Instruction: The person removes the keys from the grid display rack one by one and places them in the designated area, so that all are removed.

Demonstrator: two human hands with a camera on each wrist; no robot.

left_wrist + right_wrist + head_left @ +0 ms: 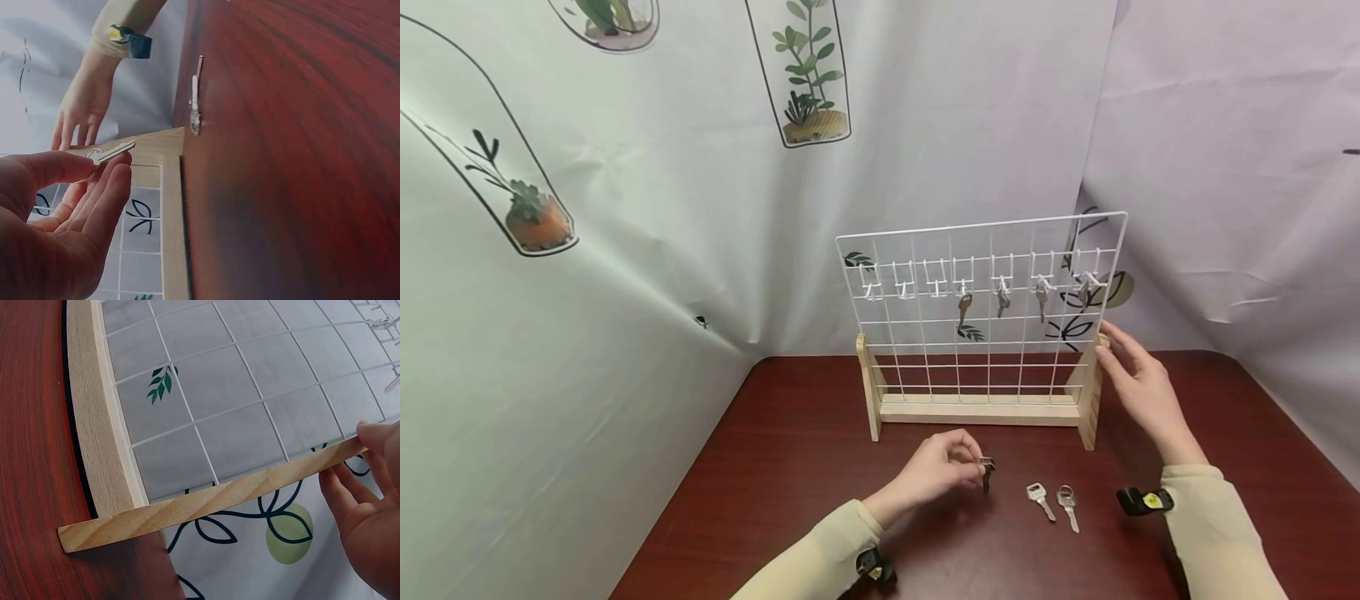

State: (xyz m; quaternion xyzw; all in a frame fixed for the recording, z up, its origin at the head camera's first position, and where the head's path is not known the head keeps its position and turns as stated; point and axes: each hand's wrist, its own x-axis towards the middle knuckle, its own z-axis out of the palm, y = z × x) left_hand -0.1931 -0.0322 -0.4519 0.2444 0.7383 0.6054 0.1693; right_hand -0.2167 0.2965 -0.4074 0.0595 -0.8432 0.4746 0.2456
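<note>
My left hand pinches a small key between thumb and fingertips, in front of the rack and above the table. A ring shows at the key's head in the left wrist view. With thumb and fingers my right hand grips the top of the right wooden upright of the rack. White wire grid stands upright in that wooden frame. Several keys hang from its hooks, among them a brownish key. Two loose keys lie on the table: a silver key and a key with a ring.
The dark red wooden table carries the rack near its back edge. Behind and to the left hangs a pale curtain printed with plants. Each wrist wears a black band device, such as the right one.
</note>
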